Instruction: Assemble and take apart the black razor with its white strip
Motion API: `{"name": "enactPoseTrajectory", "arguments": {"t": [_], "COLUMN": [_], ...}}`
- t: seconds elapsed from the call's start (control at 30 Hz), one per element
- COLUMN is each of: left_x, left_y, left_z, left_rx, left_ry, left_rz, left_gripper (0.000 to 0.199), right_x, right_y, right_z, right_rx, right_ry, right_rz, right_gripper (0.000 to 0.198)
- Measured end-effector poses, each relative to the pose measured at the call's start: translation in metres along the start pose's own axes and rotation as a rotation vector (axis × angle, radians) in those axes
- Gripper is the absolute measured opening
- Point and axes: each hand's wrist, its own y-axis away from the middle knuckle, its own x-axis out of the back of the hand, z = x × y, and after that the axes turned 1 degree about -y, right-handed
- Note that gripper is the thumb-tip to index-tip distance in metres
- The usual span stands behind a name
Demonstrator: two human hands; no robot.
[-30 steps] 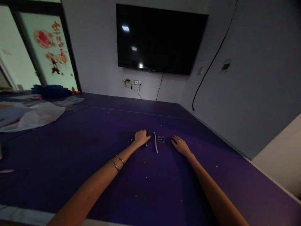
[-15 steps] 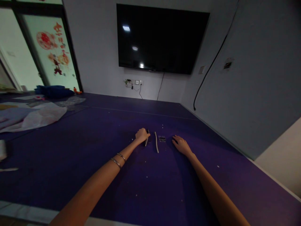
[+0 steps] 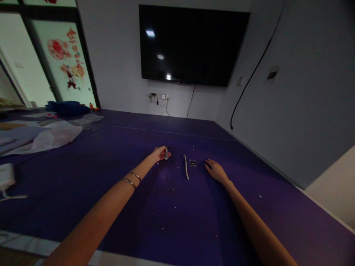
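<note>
My left hand (image 3: 159, 153) is closed around a small silver-and-black tool (image 3: 166, 153), held upright just over the purple surface; its exact kind is too small to make out. To the right of that hand lies a short whitish cable piece (image 3: 186, 168), slightly curved. Beside the cable is a small dark rectangular part in what looks like clear plastic (image 3: 193, 163). My right hand (image 3: 216, 170) rests palm down on the surface, fingers stretched out, a little to the right of the dark part and apart from it.
Crumpled plastic sheeting (image 3: 59, 135) and a dark blue cloth bundle (image 3: 68, 108) lie far left. A white box-like item with a cord (image 3: 6, 177) sits at the left edge. White specks dot the purple surface (image 3: 133, 221). A black cable (image 3: 251, 77) hangs along the right wall.
My left hand has moved a little left and away from me and has turned, so the tool now shows upright at its fingers. The right hand stays resting in place.
</note>
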Motion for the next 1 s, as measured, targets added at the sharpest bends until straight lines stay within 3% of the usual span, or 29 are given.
{"name": "enactPoseTrajectory", "arguments": {"t": [0.27,0.53,1.0], "left_x": [0.005,0.008,0.018], "left_y": [0.004,0.003,-0.012], "left_z": [0.004,0.004,-0.002], "left_rx": [0.092,0.195,0.325], "left_ry": [-0.038,-0.139,-0.206], "left_rz": [0.021,-0.015,-0.034], "left_gripper": [0.017,0.035,0.034], "right_x": [0.001,0.001,0.004], "right_y": [0.000,0.001,0.001], "right_z": [-0.001,-0.001,-0.003], "right_rx": [-0.028,-0.028,-0.002], "right_ry": [-0.010,-0.034,-0.021], "right_rz": [-0.022,-0.008,0.001], "right_gripper": [0.047,0.047,0.046]}}
